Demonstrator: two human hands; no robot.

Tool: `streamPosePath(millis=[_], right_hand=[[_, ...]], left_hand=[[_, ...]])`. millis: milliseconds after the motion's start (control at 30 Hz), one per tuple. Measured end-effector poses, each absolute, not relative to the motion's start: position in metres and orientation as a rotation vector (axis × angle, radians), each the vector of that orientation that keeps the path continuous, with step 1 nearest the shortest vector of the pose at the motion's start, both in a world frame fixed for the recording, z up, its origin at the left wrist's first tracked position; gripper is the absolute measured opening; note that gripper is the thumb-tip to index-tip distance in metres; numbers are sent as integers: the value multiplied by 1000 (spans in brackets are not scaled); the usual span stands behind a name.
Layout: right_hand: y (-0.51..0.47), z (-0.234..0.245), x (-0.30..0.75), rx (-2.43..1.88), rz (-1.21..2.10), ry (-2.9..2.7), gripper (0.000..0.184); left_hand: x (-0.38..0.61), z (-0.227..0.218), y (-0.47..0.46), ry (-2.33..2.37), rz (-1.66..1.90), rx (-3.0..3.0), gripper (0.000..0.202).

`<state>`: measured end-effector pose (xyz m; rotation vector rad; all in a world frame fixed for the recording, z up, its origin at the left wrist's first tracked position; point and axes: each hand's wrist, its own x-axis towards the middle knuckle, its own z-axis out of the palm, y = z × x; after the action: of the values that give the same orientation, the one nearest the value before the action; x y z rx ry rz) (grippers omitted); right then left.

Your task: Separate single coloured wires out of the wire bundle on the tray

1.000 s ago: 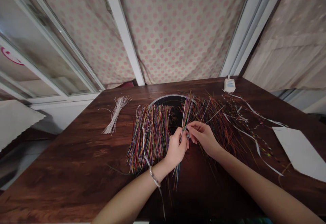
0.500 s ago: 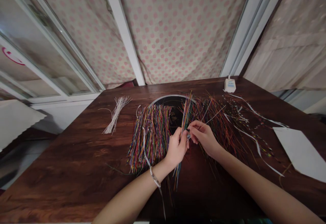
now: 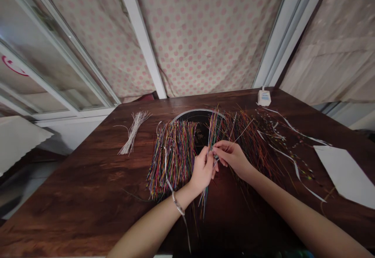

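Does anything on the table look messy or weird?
Yes, a bit: the reddish strands beside the right hand splay in many directions, while the multicolored strands beside the left hand lie mostly side by side.

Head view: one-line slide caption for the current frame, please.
Left hand gripping a slim bundle of multicoloured strands, right hand close beside it, over a dark wooden table.

The broad dark brown tabletop [image 3: 88,176] shows smooth wood grain with a faint sheen. The thin multicoloured strands [image 3: 214,127] look plastic-coated. The angular white sheet [image 3: 344,176] looks papery and matt; the pink-dotted cream curtain [image 3: 205,35] is matt, wrinkled cloth.
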<state>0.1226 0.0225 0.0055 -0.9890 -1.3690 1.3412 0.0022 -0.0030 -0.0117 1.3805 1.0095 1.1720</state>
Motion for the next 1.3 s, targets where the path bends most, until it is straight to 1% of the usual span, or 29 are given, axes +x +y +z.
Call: streamPosePath(millis=[267,500,667,833,933,1133,1300], right_hand=[[21,6,124,-983,1337,-1342,17],[20,8,119,-969,1391,-1241,17],[22,3,119,-937,1365,-1225,17],[22,-4,119,-942,1301,-1211,24],[21,-4,119,-951,1294,-1205,25],[20,1,119,-908,1347,-1191,20],[20,1,118,-856,1422,-1137,21]], left_hand=[[2,-10,-3,1061,1162,1462,28],[2,-11,-3,1110,1169,1472,26],[3,-9,-4,1113,1168,1452,24],[3,-9,-3,1113,1163,1430,26],[2,-10,-3,1101,1170,1423,26],[2,-10,-3,1057,1191,1413,23],[3,-9,-2,1049,1192,1395,22]])
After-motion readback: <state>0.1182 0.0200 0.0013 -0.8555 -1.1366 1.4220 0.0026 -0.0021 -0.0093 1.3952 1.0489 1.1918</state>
